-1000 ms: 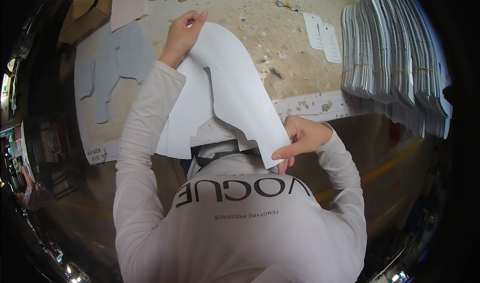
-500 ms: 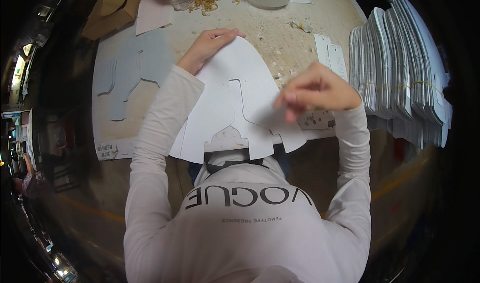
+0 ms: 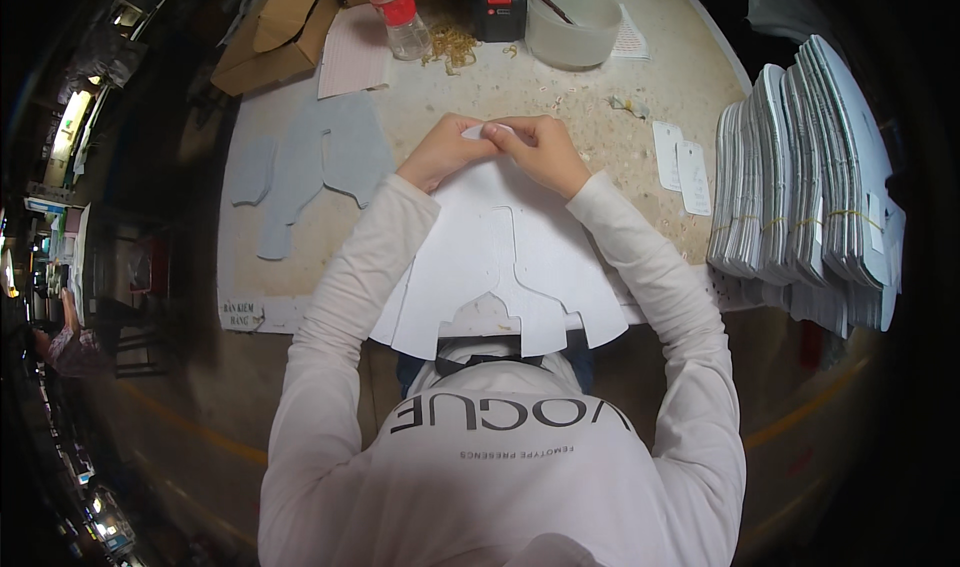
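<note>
White cut-out sheets (image 3: 460, 237), curved at the far end with notched legs towards me, lie over the front edge of the table (image 3: 610, 157). More than one layer shows along their left side. My left hand (image 3: 438, 154) is closed on the far tip of the sheets from the left. Meeting it there, my right hand (image 3: 545, 154) pinches the same tip, thumb on top. The fingers beneath the sheets are hidden. Left of my hands, pale grey-blue cut pieces (image 3: 355, 147) of a similar shape lie flat on the table.
Tall bundles of grey-white cut pieces (image 3: 800, 167), banded together, stand at the right edge. Two white tags (image 3: 667, 155) lie beside them. Along the back are a cardboard box (image 3: 290, 22), a bottle (image 3: 405, 39), loose rubber bands (image 3: 452, 51), a black device (image 3: 498, 15) and a translucent bowl (image 3: 570, 42).
My right hand has come from the right side of the sheets to their far tip and closed on it beside my left hand. The view has shifted somewhat.
</note>
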### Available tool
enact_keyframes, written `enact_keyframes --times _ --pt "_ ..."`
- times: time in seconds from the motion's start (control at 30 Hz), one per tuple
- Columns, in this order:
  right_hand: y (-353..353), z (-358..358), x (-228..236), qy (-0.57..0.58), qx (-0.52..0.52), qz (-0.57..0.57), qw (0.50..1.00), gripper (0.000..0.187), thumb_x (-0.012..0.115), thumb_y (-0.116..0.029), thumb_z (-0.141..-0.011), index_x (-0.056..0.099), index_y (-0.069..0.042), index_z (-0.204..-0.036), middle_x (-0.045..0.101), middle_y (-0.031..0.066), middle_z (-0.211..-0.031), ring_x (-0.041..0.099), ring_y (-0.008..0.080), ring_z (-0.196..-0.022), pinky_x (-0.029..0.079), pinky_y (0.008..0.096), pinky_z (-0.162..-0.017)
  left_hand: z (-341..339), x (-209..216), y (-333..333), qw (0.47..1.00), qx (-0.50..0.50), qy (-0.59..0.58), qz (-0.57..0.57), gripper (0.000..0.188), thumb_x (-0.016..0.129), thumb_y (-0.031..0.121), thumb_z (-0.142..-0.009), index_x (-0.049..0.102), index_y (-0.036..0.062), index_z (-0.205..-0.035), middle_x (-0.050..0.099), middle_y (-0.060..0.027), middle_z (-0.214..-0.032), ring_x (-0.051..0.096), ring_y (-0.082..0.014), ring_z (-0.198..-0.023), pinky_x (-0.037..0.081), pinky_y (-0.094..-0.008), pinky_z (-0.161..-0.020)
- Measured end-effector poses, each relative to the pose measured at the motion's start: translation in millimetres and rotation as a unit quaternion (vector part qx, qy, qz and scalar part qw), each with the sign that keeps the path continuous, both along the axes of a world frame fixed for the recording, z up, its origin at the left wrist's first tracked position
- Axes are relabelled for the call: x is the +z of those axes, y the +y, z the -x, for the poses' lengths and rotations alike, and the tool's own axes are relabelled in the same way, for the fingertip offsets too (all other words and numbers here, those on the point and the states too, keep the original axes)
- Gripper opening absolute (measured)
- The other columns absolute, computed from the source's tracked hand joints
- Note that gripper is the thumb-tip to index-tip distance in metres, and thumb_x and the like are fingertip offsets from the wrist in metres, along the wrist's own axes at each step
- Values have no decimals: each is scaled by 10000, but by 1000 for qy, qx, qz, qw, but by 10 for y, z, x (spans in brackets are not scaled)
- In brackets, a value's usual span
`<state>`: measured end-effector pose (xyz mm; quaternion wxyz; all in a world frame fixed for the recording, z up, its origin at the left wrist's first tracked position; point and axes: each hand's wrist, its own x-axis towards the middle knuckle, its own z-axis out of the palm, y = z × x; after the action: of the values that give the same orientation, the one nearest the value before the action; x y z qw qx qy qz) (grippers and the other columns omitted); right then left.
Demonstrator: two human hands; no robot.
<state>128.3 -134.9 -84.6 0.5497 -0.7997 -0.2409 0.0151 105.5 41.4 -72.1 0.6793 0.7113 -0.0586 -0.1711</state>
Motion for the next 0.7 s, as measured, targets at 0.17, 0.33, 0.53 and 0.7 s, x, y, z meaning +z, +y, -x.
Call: enact_keyframes --times 0.17,0.33,0.53,0.7 --pt "47 -5 -12 62 -50 58 995 331 607 -356 -884 735 -55 -934 692 173 -763 675 284 -693 510 344 -666 67 -3 -49 997 39 37 -49 320 723 109 -786 658 -43 -1061 671 -67 -955 607 -124 -870 474 -251 -794" --pt "84 -81 -102 147 -94 34 984 376 639 -394 -854 742 -38 -918 704 167 -802 669 262 -712 504 345 -692 347 13 -56 997 56 16 -49 410 738 114 -774 609 -53 -1126 662 -80 -1000 609 -143 -901 486 -259 -800" --pt "98 -170 -143 199 -108 39 973 421 668 -422 -837 738 -13 -906 701 131 -788 651 217 -708 501 320 -706 881 126 59 994 43 92 -52 432 739 155 -795 593 -70 -1133 661 -127 -1027 628 -169 -885 508 -284 -782" --pt "127 -157 -145 234 -109 -21 966 347 690 -346 -857 687 -36 -702 578 -8 -643 491 91 -602 430 254 -624 1294 214 124 989 41 131 -54 419 755 199 -799 615 -74 -1085 672 -136 -982 633 -165 -866 511 -278 -776"
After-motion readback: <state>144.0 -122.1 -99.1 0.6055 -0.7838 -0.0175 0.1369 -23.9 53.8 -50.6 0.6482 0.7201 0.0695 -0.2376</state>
